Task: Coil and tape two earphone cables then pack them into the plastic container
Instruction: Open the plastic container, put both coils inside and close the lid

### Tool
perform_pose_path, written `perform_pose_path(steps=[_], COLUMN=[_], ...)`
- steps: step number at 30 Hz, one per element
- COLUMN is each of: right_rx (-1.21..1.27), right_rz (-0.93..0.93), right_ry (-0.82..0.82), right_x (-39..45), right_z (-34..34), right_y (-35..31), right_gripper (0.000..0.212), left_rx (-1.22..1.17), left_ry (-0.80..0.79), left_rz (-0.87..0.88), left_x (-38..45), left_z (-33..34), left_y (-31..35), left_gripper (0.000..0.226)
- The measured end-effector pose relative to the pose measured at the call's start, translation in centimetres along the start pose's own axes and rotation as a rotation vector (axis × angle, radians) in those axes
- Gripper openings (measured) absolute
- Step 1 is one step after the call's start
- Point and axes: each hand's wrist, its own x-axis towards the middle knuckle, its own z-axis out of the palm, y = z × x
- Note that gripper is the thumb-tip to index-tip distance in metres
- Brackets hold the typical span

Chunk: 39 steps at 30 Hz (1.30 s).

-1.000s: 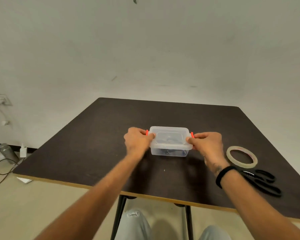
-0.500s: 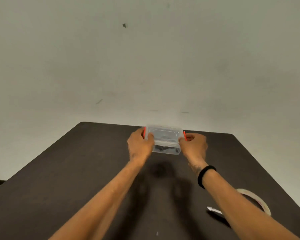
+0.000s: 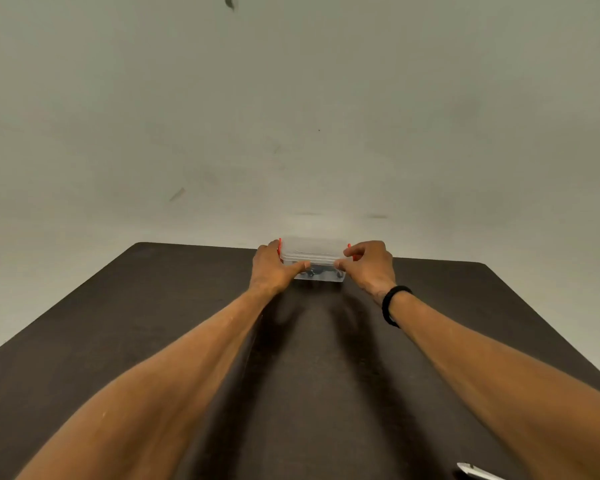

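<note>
Near right forearm (image 3: pixel 499 382), scissor tip (image 3: pixel 471 470)

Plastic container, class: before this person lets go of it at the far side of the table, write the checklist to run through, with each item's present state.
1. Lid on the plastic container: ok, it sits on top.
2. Red clips latched: cannot tell, the hands cover them.
3. Earphone cables inside: ok, dark coils show through the wall; taped or not, cannot tell.
4. Left hand and right hand grip: ok, one holds each end.
5. Container fully on the table: cannot tell, it sits close to the far edge.
</note>
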Motion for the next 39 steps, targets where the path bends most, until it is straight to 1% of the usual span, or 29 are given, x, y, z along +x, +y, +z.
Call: perform_pose_path(steps=[3,6,9,11,12,14,16,18,20,22,23,26,29,31,33,35,37,39], right_rx=[-0.066,-0.149,-0.201,-0.240,-0.256,-0.297,-0.321,-0.327,-0.301,-0.294,-0.306,-0.401,-0.602,-0.699,-0.705,-0.685,-0.694,-0.674], right_rz=[-0.027,-0.071,-0.171,-0.260,-0.292,-0.332,-0.366,-0.376,-0.378,-0.336,-0.306,-0.171,-0.070,-0.069,-0.094,-0.111,-0.122,-0.147], right_ry=[0.018,-0.030,-0.117,-0.140,-0.157,-0.208,-0.242,-0.250,-0.230,-0.225,-0.238,-0.325,-0.465,-0.533,-0.537,-0.521,-0.510,-0.489], right_x=[1.1,1.6,0.7,-0.8,-1.7,-4.1,-6.6,-9.8,-13.3,-17.3,-19.1,-23.6,-26.8,-28.3,-29.2,-29.4,-29.6,-29.7], right_z=[0.7,0.9,-0.5,-2.8,-4.4,-8.1,-12.0,-16.0,-19.8,-23.6,-25.3,-29.3,-31.4,-31.9,-32.0,-32.1,-32.1,-32.0], right_y=[0.3,0.5,0.1,-0.5,-0.8,-1.1,-1.0,-0.5,0.1,0.8,1.2,3.0,5.7,7.5,8.8,9.5,9.5,9.4], right_gripper=[0.027,0.034,0.050,0.047,0.043,0.035,0.032,0.031,0.028,0.024,0.023,0.028,0.047,0.059,0.064,0.062,0.056,0.057], left_rx=[-0.012,-0.026,-0.052,0.042,0.098,0.136,0.091,0.064,0.058,0.103,0.147,0.261,0.304,0.296,0.311,0.356,0.385,0.409], left_ry=[0.005,0.031,0.109,0.168,0.175,0.125,0.029,-0.114,-0.296,-0.461,-0.505,-0.575,-0.627,-0.640,-0.670,-0.691,-0.685,-0.675], left_rz=[-0.042,-0.083,-0.139,-0.081,-0.004,0.172,0.244,0.289,0.348,0.437,0.494,0.615,0.666,0.696,0.703,0.702,0.706,0.724], left_x=[0.7,0.8,-0.3,-1.6,-2.4,-4.3,-6.9,-10.4,-14.1,-18.0,-19.6,-22.9,-24.7,-25.5,-26.2,-26.5,-26.8,-27.2], left_z=[0.6,0.8,1.1,1.4,1.4,2.0,2.6,3.3,3.9,4.6,4.9,5.2,5.1,4.8,4.6,4.6,4.7,4.8], left_y=[-0.7,-0.6,-0.2,0.0,0.1,0.6,1.7,3.5,5.0,6.3,6.7,7.8,8.9,9.4,9.8,9.9,9.9,10.0], left_gripper=[0.076,0.074,0.094,0.091,0.086,0.074,0.065,0.059,0.055,0.054,0.052,0.047,0.032,0.025,0.026,0.029,0.026,0.024])
